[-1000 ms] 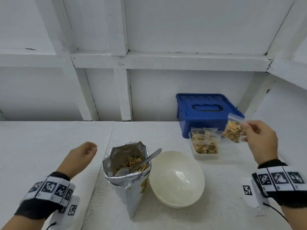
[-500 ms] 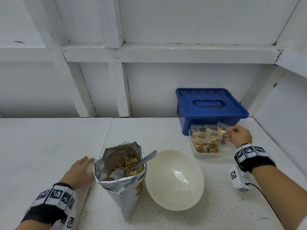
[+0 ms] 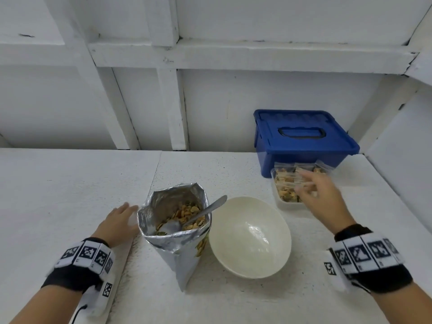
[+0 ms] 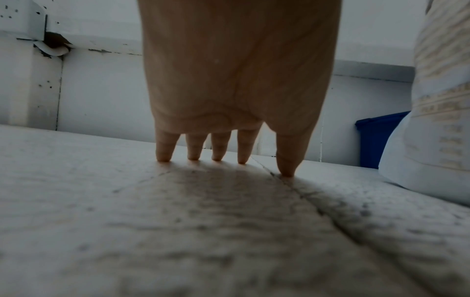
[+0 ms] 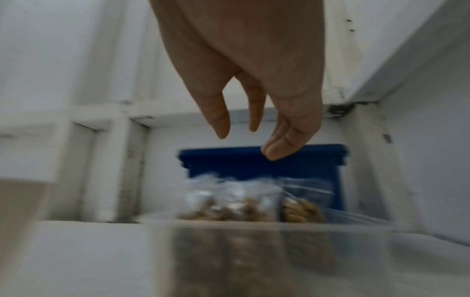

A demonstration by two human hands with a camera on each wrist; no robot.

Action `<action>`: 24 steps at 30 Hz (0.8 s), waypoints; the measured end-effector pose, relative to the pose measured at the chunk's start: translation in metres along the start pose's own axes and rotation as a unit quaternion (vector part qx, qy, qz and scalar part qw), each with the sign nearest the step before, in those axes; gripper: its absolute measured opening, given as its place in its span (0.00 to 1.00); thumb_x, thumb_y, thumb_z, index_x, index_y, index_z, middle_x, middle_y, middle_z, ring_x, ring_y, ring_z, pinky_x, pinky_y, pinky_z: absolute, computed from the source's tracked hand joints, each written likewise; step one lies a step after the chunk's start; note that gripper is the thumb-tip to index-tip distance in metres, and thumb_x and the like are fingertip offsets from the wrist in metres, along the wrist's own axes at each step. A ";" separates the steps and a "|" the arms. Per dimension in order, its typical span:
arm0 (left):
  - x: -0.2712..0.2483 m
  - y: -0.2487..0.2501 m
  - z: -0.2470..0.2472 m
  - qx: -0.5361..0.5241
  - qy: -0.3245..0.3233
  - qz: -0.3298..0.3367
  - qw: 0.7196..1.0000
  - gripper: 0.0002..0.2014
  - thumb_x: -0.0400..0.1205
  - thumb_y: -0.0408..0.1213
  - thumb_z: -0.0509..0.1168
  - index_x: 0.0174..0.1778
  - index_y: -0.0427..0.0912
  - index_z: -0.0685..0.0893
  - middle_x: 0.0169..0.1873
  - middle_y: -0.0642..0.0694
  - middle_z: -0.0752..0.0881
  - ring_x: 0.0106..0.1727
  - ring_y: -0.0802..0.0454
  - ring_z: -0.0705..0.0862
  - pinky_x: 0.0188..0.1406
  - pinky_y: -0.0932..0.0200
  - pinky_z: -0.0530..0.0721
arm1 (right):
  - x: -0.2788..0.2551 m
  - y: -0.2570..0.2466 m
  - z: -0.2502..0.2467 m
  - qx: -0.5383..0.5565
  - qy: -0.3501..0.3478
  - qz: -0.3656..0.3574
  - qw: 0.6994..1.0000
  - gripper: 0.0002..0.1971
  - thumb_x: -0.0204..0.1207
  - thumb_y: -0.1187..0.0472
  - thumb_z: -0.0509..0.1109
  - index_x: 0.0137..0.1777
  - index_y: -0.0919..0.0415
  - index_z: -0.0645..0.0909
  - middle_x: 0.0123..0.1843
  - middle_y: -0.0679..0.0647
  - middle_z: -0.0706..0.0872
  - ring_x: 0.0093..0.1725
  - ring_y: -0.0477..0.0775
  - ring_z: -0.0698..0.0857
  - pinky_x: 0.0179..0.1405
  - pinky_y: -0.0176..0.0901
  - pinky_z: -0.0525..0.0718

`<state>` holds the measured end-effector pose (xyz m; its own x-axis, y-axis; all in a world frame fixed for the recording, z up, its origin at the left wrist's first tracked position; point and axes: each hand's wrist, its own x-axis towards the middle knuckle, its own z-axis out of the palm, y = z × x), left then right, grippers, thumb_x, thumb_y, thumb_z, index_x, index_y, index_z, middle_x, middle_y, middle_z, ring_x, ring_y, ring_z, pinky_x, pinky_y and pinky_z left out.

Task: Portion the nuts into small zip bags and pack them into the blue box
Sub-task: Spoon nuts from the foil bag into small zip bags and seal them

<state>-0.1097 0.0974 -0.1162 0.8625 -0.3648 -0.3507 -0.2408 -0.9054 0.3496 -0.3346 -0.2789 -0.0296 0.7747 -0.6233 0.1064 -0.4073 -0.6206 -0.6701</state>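
Left hand point(image 3: 118, 220) is lying flat on the white table point(image 3: 70, 188), fingers point(image 4: 165, 148) straight and spread, tips touching the surface just beside the foil nut bag point(image 3: 177, 230), holding nothing. The bag is standing open with mixed nuts point(image 3: 187, 212) showing and a metal spoon point(image 3: 203, 212) leaning out over its right rim. White bowl point(image 3: 249, 237) is sitting just right of the bag, tilted. Right hand point(image 3: 323, 202) is hovering over the near edge of the clear tray point(image 3: 284, 205), fingers loosely spread, gripping nothing; it's motion-blurred in both views. Filled zip bags point(image 3: 286, 181) are standing packed in that tray, nuts visible through the plastic; count is hard to make out. Blue box point(image 3: 301, 139) is sitting behind, touching the tray, lid on, against the back wall near the right corner. Open table is stretching out left of the foil bag. The wrist view is cutting off the box's right part behind the bag.
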 end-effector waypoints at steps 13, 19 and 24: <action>0.025 -0.023 0.015 0.050 -0.001 0.013 0.999 0.38 0.72 0.64 0.50 0.76 0.48 0.67 0.77 0.39 0.65 0.78 0.37 0.61 0.74 0.39 0.65 | -0.062 -0.037 0.080 -0.292 -0.342 -0.090 0.889 0.32 0.75 0.42 0.66 0.76 0.51 0.64 0.70 0.49 0.73 0.67 0.52 0.73 0.57 0.44 0.75; 0.066 -0.061 0.037 0.107 -0.016 0.030 0.994 0.40 0.64 0.70 0.42 0.72 0.59 0.68 0.75 0.44 0.70 0.77 0.40 0.64 0.70 0.36 0.69 | -0.063 -0.035 0.084 -0.318 -0.299 -0.102 0.894 0.10 0.79 0.64 0.58 0.54 0.57 0.80 0.54 0.54 0.83 0.47 0.54 0.79 0.41 0.39 0.71; 0.071 -0.063 0.039 0.107 -0.014 0.012 0.994 0.36 0.65 0.69 0.44 0.69 0.62 0.69 0.74 0.45 0.70 0.75 0.40 0.66 0.69 0.37 0.70 | -0.063 -0.034 0.082 -0.286 -0.264 -0.110 0.914 0.12 0.81 0.57 0.58 0.62 0.56 0.76 0.61 0.54 0.79 0.58 0.55 0.78 0.48 0.42 0.75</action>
<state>-0.0508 0.1204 -0.1972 0.8435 -0.3897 -0.3696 -0.3525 -0.9209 0.1664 -0.3295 -0.1798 -0.0738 0.9324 -0.2298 -0.2791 -0.2823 -0.9450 -0.1650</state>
